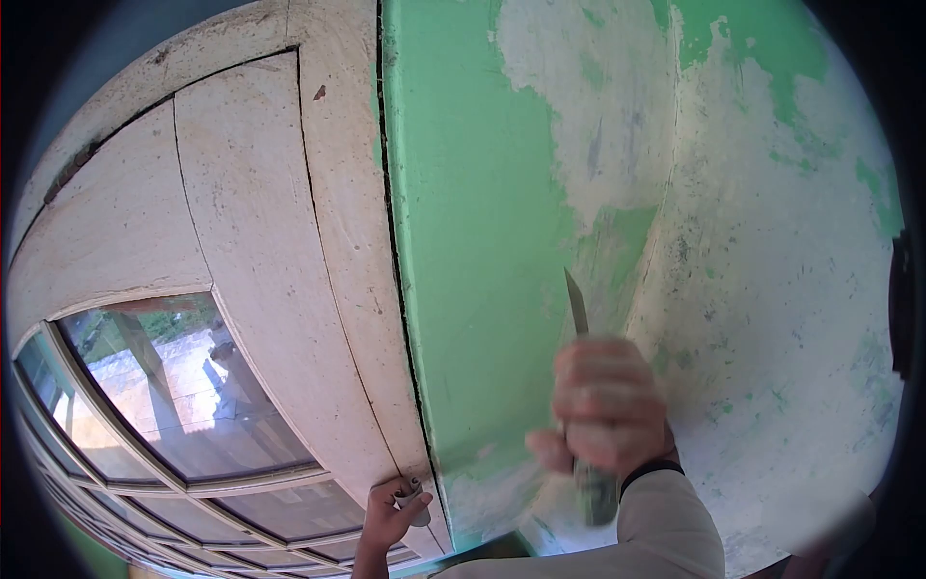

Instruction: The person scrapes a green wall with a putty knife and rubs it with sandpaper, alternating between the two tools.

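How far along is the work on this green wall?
Looks done: most of the right side of the wall, now whitish with green traces. In hand: a blade in the right hand, up near the green edge. Apparently left: the tall green strip beside the white woodwork, plus green patches at upper right. Maybe past halfway.

No readable text, labels, brands, numbers or signs on any surface.

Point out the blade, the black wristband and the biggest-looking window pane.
Blade (578,307): head view, middle of its length.
Black wristband (655,467): head view, upper stretch.
Window pane (183,396): head view, near the glass's centre.
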Demonstrator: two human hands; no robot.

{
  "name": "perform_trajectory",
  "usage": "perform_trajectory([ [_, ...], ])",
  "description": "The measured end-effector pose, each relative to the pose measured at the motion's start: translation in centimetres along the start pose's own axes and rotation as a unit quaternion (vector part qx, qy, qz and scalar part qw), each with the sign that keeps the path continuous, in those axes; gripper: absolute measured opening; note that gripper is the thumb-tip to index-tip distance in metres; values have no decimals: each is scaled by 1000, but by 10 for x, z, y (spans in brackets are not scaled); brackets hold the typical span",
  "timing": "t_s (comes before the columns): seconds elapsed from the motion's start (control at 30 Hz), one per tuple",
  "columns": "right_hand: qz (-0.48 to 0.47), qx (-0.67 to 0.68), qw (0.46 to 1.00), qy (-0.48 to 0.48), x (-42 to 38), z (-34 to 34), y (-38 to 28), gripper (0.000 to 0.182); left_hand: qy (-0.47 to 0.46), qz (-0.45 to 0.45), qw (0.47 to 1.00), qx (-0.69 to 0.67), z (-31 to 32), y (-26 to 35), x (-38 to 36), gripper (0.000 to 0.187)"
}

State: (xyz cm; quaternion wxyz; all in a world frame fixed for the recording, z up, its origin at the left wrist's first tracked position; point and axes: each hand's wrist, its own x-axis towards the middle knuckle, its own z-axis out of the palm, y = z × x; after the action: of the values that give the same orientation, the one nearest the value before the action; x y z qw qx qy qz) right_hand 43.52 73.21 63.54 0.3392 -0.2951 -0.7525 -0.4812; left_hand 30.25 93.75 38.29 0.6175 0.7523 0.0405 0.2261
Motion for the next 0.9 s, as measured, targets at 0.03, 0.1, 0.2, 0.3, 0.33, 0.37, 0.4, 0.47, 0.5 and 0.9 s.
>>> perform_trajectory([
  [0.03, -2, -1, 1000, 1, -1, 1, -1, 34, 0, 2, 1000, 1, 0, -2, 1, 31],
  [0.1, -11, 0, 1000, -2, -2, 1, -4, 34, 2, 15, 1000, -20, 1, -7, 1, 31],
  [0.2, 26, -46, 999, 10, -2, 0, 20, 33, -2, 4, 1000, 11, -1, -5, 0, 31],
  [0.3, -15, 3, 1000, 12, -3, 2, 2, 35, 4, 6, 1000, 5, 0, 2, 0, 30],
  [0.33, -16, -4, 1000, 13, -3, 1, 2, 35, -2, 9, 1000, 8, 0, -1, 2, 30],
  [0.37, -22, -11, 1000, 11, -3, 2, 1, 36, 2, 20, 1000, 10, 0, -7, 2, 30],
  [0.4, -25, -17, 999, 10, -4, 2, 0, 36, 5, 29, 999, 12, -1, -9, 1, 30],
  [0.47, 19, -44, 999, -15, -11, -1, 12, 34, 0, 15, 1000, 13, -2, -11, 0, 29],
  [0.5, 57, -61, 996, -42, -13, -3, 16, 33, 5, 2, 1000, 10, -1, -11, 0, 29],
  [0.9, 18, -45, 999, -11, -13, 3, -11, 34, 17, 33, 999, -1, 0, -13, 0, 29],
])
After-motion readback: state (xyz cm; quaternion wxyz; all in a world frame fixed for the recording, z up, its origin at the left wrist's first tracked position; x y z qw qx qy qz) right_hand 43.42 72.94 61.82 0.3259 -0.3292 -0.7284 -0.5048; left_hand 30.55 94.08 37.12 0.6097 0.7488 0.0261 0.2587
